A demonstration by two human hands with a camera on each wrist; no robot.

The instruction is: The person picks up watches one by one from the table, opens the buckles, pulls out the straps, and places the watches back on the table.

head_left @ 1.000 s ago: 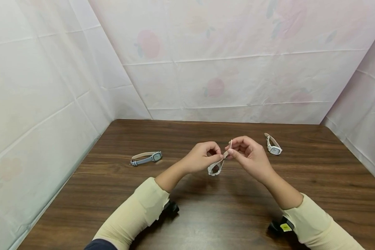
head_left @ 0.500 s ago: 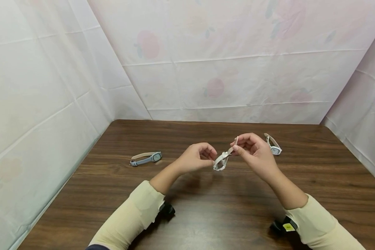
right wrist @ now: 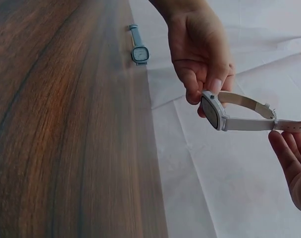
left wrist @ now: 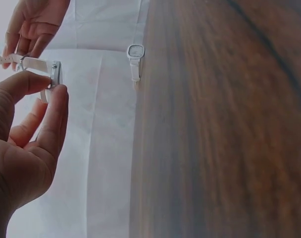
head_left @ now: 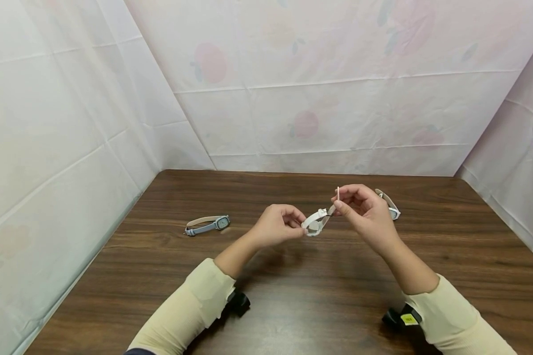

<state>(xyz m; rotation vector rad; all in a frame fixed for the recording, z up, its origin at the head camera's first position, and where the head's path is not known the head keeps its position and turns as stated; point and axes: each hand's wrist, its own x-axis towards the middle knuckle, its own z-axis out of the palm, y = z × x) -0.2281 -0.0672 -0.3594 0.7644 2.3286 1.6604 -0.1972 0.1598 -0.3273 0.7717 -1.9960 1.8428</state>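
A white wristwatch (head_left: pixel 315 217) is held up between both hands, its strap looped through the buckle. My left hand (head_left: pixel 277 226) pinches the watch case (right wrist: pixel 211 110) between thumb and fingers, as both wrist views show. On the other side, my right hand (head_left: pixel 367 212) pinches the strap's free end (left wrist: pixel 7 59), which sticks up past the fingertips in the head view. The right wrist view shows the strap (right wrist: pixel 249 124) stretched from the case towards the right fingers, with holes along its tip.
A blue-strapped watch (head_left: pixel 222 223) lies on the brown wooden table (head_left: pixel 266 296) at the left. Behind my right hand lies a second white watch (head_left: pixel 394 214), partly covered in the head view. Pale fruit-print sheets (head_left: pixel 257 98) surround the table's back and sides.
My left fingers have gone from the strap near the buckle to the watch case. My right hand has moved up and right with the strap end, now overlapping the second white watch.
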